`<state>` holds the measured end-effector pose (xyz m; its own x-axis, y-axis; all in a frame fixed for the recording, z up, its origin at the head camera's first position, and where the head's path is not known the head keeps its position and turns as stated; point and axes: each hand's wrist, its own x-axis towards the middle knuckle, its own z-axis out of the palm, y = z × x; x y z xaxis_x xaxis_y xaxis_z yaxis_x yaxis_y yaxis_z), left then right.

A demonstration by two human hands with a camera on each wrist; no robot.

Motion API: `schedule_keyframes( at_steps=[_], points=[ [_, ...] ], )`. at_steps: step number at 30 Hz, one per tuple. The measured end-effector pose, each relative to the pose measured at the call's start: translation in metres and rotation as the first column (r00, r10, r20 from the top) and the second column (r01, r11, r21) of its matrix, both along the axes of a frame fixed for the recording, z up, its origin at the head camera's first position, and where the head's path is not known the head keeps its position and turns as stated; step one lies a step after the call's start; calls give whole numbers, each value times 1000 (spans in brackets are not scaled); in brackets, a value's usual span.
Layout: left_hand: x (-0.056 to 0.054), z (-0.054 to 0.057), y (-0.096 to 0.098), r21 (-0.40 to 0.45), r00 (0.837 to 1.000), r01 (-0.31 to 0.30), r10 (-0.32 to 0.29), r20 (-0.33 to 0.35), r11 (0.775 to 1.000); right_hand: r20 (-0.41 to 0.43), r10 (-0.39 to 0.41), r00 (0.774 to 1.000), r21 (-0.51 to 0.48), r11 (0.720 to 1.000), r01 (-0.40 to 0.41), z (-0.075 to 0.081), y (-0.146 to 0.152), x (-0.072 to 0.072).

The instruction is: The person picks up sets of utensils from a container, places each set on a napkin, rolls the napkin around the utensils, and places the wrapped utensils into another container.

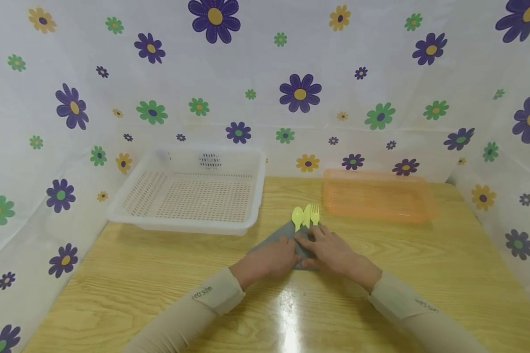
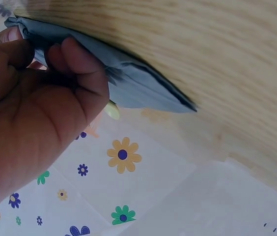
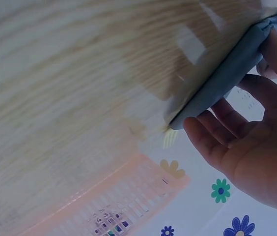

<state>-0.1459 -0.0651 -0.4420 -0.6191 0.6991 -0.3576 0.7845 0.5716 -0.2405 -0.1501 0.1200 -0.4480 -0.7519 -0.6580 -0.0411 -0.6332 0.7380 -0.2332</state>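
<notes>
A folded grey-blue cloth napkin (image 1: pixel 274 239) lies on the table in front of me. From its far end stick out a yellow-green spoon (image 1: pixel 297 215), knife (image 1: pixel 307 214) and fork (image 1: pixel 315 214), side by side, their handles covered by cloth. My left hand (image 1: pixel 271 257), fingers curled, pinches the napkin near its close edge; the fingertips are partly hidden in the left wrist view. Across the napkin's right side rests my right hand (image 1: pixel 331 251), its fingers fairly straight and touching the cloth. In the right wrist view its thumb lies along the folded edge of the napkin (image 3: pixel 227 73).
A white perforated basket (image 1: pixel 190 228) stands at the back left of the wooden table (image 1: pixel 159 289). At the back right is a shallow orange basket (image 1: pixel 380 213). Flower-printed sheeting (image 1: pixel 256 63) walls off the back and both sides.
</notes>
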Motion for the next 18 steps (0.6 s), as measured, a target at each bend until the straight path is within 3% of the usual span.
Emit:
schedule_keyframes(
  at_steps=[3,9,14,18],
  points=[
    [1,0,0,15,999,-26,25,24,1000,-4,-1,1000,13,1000,1,2,-1,0],
    [2,-2,-1,123,983,-158,145,109,980,-32,23,999,27,999,-22,1,-4,0],
    [3,-3,-1,172,976,-200,182,117,965,-67,38,997,24,999,-36,1,-4,-1],
    [3,-2,1,155,975,-206,188,119,966,-79,33,996,7,999,-33,1,-1,-2]
  ],
)
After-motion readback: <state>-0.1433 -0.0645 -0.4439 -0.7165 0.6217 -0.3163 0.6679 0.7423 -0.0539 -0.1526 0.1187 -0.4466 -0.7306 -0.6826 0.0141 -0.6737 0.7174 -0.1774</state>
